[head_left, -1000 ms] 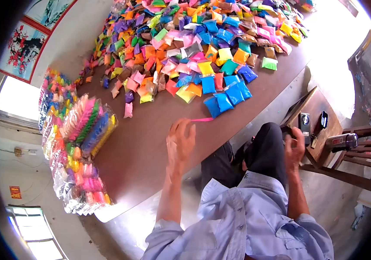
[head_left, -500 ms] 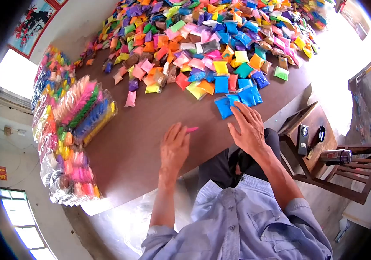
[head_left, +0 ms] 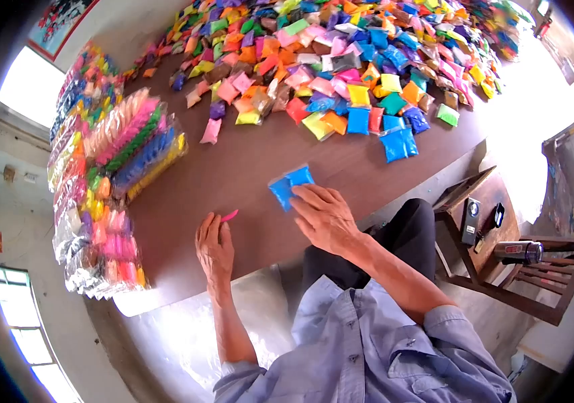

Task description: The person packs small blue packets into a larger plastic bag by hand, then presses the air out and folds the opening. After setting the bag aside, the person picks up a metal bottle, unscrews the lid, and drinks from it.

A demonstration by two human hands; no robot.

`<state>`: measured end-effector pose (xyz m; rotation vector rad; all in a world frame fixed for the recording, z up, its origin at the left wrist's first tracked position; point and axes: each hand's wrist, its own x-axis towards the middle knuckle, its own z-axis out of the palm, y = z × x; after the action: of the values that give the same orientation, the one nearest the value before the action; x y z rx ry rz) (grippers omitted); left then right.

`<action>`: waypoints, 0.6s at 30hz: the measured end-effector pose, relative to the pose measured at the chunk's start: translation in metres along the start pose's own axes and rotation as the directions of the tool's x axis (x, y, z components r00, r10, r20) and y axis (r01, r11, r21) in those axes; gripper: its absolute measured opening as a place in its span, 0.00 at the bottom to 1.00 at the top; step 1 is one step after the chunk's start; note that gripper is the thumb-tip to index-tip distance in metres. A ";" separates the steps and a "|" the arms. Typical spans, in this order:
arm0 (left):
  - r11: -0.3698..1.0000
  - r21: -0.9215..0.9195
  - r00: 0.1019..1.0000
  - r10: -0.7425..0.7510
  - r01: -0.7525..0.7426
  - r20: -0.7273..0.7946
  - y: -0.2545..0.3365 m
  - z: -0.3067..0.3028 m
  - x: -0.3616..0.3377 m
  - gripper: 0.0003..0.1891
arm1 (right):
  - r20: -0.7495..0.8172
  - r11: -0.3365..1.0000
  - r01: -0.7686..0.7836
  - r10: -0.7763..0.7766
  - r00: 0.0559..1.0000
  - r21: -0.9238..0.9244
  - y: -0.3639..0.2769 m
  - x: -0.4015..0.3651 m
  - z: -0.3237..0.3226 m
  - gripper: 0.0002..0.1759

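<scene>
My right hand (head_left: pixel 327 216) is over the brown table with its fingers on a pair of small blue packets (head_left: pixel 290 183), which lie side by side and partly overlap. The fingertips cover their near right edge. To the left, near the table's front edge, my left hand (head_left: pixel 214 248) is closed, and a thin, pointed pink strip (head_left: pixel 230 215) sticks out between thumb and fingers. What kind of thing the strip is, I cannot make out. More blue packets (head_left: pixel 399 144) rest at the near edge of the big heap of coloured packets (head_left: pixel 341 67).
Clear bags of sorted coloured packets (head_left: pixel 142 151) are stacked along the table's left side. Brown tabletop (head_left: pixel 186 195) shows between stack and heap. At the right, a wooden chair (head_left: pixel 549 282) and a small wooden stand (head_left: pixel 495 228) hold a metal flask (head_left: pixel 519 252) and a black device (head_left: pixel 470 220).
My right hand has come left and nearer with the blue packets, away from the heap. My left hand has shifted left and down, still with the pink strip. The camera view has turned slightly.
</scene>
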<state>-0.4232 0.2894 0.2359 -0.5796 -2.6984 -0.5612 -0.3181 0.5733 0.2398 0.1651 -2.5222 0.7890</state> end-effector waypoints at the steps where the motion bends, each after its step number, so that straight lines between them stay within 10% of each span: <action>1: 1.000 -0.004 1.000 -0.006 0.006 -0.011 -0.006 -0.003 -0.002 0.15 | 0.010 1.000 0.009 -0.009 1.000 0.014 -0.004 0.000 0.006 0.23; 18: 0.988 -0.146 0.988 -0.064 0.043 -0.142 -0.020 0.005 -0.006 0.08 | -0.245 0.966 -0.202 0.158 0.957 -0.164 0.027 0.015 0.013 0.13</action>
<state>-0.4277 0.2727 0.2233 -0.4823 -2.5570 -0.7843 -0.3438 0.5881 0.2243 -0.2128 -2.3938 0.5943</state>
